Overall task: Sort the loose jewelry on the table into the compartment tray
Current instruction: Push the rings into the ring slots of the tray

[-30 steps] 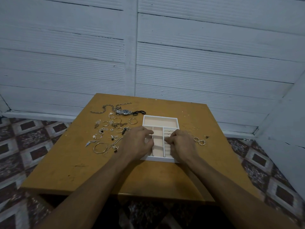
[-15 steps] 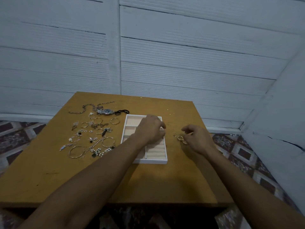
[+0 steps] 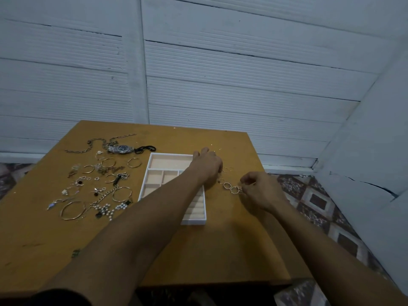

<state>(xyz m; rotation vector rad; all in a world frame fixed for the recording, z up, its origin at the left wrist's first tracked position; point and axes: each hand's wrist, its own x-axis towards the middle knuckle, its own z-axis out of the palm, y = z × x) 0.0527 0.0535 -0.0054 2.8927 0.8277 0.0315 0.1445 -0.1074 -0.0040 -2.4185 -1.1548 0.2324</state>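
Observation:
The white compartment tray (image 3: 167,161) with beige lining sits mid-table. My left forearm crosses over it, and my left hand (image 3: 207,167) rests palm down past the tray's far right corner, fingers curled beside two thin rings (image 3: 227,169). What those fingers hold is hidden. A short row of linked silver rings (image 3: 228,186) lies right of the tray. My right hand (image 3: 259,191) pinches the near end of that row with thumb and fingertips. Most loose jewelry lies left of the tray: a wristwatch (image 3: 121,149), a chain (image 3: 88,146), bangles (image 3: 72,210) and a pearl piece (image 3: 106,210).
The wooden table (image 3: 220,250) stands against a white panelled wall (image 3: 220,85). Its right edge drops to a patterned tile floor (image 3: 318,202). A black hair tie (image 3: 145,149) lies by the watch. A small dark object (image 3: 76,252) sits near the front left.
My left hand has moved right, from above the tray to the table past its far right corner. My right hand stays at the linked rings. The view has shifted.

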